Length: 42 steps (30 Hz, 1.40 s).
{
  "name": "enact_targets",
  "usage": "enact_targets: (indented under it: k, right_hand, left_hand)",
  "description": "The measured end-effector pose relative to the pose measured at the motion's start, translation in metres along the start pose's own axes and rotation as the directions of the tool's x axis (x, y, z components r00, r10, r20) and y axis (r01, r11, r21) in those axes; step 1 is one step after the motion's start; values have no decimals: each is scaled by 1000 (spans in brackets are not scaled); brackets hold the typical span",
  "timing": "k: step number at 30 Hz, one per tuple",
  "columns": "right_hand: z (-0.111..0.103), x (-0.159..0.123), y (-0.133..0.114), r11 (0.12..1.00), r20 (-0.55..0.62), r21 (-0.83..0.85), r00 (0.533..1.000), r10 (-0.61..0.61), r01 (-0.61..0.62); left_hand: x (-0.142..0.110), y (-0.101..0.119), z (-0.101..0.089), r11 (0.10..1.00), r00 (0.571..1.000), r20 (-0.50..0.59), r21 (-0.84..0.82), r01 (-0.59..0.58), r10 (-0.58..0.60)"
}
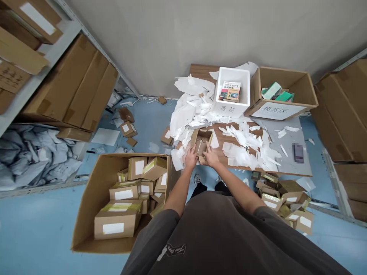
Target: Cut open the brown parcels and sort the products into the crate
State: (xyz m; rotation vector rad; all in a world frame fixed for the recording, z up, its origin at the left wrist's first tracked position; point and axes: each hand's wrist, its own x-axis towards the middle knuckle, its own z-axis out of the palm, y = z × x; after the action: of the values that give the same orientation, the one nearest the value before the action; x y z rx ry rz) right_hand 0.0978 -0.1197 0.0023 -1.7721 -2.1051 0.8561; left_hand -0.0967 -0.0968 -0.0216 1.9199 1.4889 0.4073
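Open carton (205, 134) sits at table (200, 70) near edge, between left hand (191, 156) and right hand (211, 156); both are partly curled, gripping its near sides (exact finger contact too small to tell).

Two hands (191, 157) (one held carton (202, 145))

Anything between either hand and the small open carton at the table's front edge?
Nothing visible: left hand and right hand are both on the near end of the small open carton. Torn white paper lies beside it, not between.
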Motion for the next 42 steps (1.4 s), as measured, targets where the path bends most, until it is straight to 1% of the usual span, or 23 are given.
enact_targets:
  k: [3,6,9,11,12,14,15,17,19,22,24,26,29,31,32,34,35,36,37,38,39,40,42]
  right_hand:
    - [-13,-14,2,1000,-89,27,996,9,-7]
    - [-36,-39,6,997,-251,76,967,39,-20]
    - [-64,-77,16,982,-375,158,913,158,-105]
    - [-84,-107,33,956,-422,232,867,267,-181]
    - [-95,-124,45,940,-437,270,843,314,-210]
    - [-120,-164,77,908,-462,340,798,387,-244]
    - [-132,-186,96,895,-475,369,777,413,-251]
    - [-156,-238,137,872,-514,410,722,463,-268]
    - [-176,-296,177,852,-568,425,643,514,-305]
    - [-193,-390,230,809,-639,438,497,587,-391]
    - [-196,-455,257,767,-669,459,395,630,-448]
    - [-193,-518,277,717,-689,483,288,666,-502]
    - [-180,-608,299,638,-703,527,135,699,-562]
    - [-168,-662,310,586,-700,558,46,713,-587]
    - [-162,-688,315,554,-692,573,5,722,-604]
    - [-149,-734,323,455,-643,604,-63,763,-654]
    - [-144,-754,326,390,-598,617,-85,797,-684]
    - [-140,-771,328,324,-545,623,-97,833,-712]
    - [-137,-784,330,268,-493,619,-100,864,-738]
    - [-135,-794,332,230,-453,607,-94,887,-761]
    - [-135,-800,333,215,-433,588,-78,898,-780]
    - [-135,-803,335,222,-433,564,-56,900,-795]
    - [-137,-797,339,276,-467,516,4,884,-811]
  left_hand:
    - [-5,20,-2,1000,999,-50,-18,0,-1]
    - [-5,50,-5,998,995,-95,-48,-39,34]
    - [1,95,0,994,986,-133,-26,-104,100]
    - [5,133,13,988,979,-132,15,-153,153]
    - [7,155,23,983,976,-118,34,-180,183]
    - [8,203,52,969,967,-71,52,-243,246]
    - [7,229,71,960,959,-47,52,-277,279]
    - [1,283,115,938,938,-2,40,-345,345]
    - [-9,336,166,910,909,59,15,-413,412]
    - [-34,409,247,861,844,175,-50,-507,507]
    - [-56,452,301,816,779,252,-107,-568,575]
    - [-83,492,353,763,695,325,-176,-623,642]
    - [-133,545,425,681,552,417,-286,-674,722]
    - [-168,575,466,632,451,476,-345,-694,755]
    - [-185,588,484,608,395,510,-364,-706,764]
    - [-214,610,511,566,285,594,-362,-741,753]
    - [-226,618,521,546,236,643,-336,-768,728]
    - [-235,625,528,519,195,692,-296,-802,695]
    - [-241,629,532,487,166,734,-247,-838,658]
    - [-244,632,534,452,151,767,-197,-870,624]
    - [-245,634,534,419,146,788,-152,-895,599]
    - [-245,634,532,395,153,798,-114,-912,583]
    - [-239,629,524,385,192,794,-57,-921,576]
